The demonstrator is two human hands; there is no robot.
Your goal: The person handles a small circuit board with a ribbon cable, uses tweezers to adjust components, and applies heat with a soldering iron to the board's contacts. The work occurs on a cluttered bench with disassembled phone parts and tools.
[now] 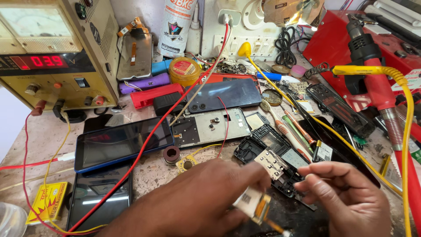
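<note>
My left hand [206,197] pinches a small white and gold phone part with an orange flex strip [252,204] low in the middle of the bench. My right hand [346,197] hovers just right of it, fingers curled, thumb and forefinger near the part's edge; whether it touches the part is unclear. Just behind the hands lies a black phone frame [274,151] with a small metal shield on it. Farther back sits an opened phone mid-frame [210,127] with bare circuit areas.
A power supply with a red display [48,61] stands at the back left. Several phones lie around, including a blue one [123,142] and a dark one [226,94]. Red and yellow leads cross the bench. A red hot-air tool [372,70] stands right. Screwdrivers [294,127] lie nearby.
</note>
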